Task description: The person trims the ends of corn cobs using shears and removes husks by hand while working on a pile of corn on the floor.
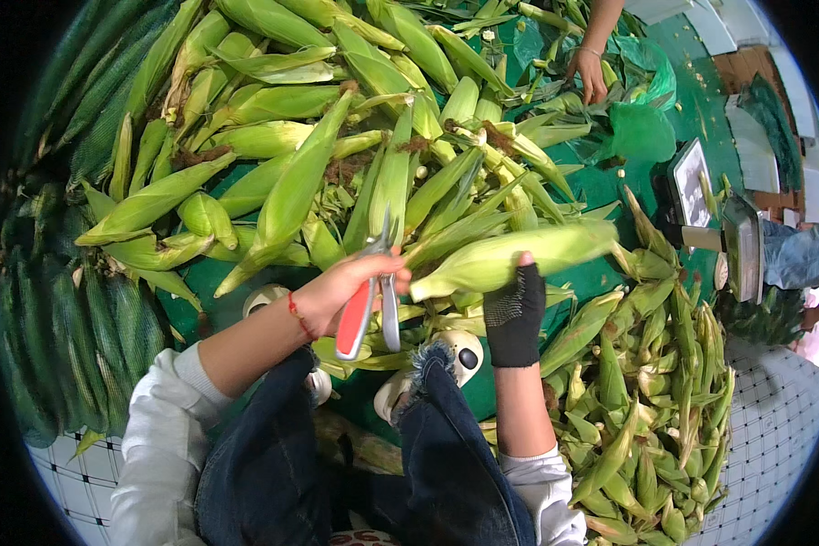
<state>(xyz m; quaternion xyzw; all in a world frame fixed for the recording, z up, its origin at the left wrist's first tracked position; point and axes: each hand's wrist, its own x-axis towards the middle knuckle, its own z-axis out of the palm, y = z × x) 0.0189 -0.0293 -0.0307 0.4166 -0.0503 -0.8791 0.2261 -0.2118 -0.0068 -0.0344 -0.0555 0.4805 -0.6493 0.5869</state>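
My left hand, bare with a red string bracelet, holds pruning shears with red and grey handles, their blades pointing up toward the heap. In a black fingerless glove, my right hand grips an ear of corn in its husk around the middle, thumb on top. The ear lies nearly level, its cut stem end to the left, close to my left fingers, and its tip, a little blurred, to the right. Beyond both hands spreads a heap of unhusked corn ears with brown silk, on a green sheet.
Green mesh sacks of corn stand at the left. A pile of stripped husks and stem pieces lies at the lower right. Another person's hand touches leaves beside a green plastic bag. A scale stands at the right.
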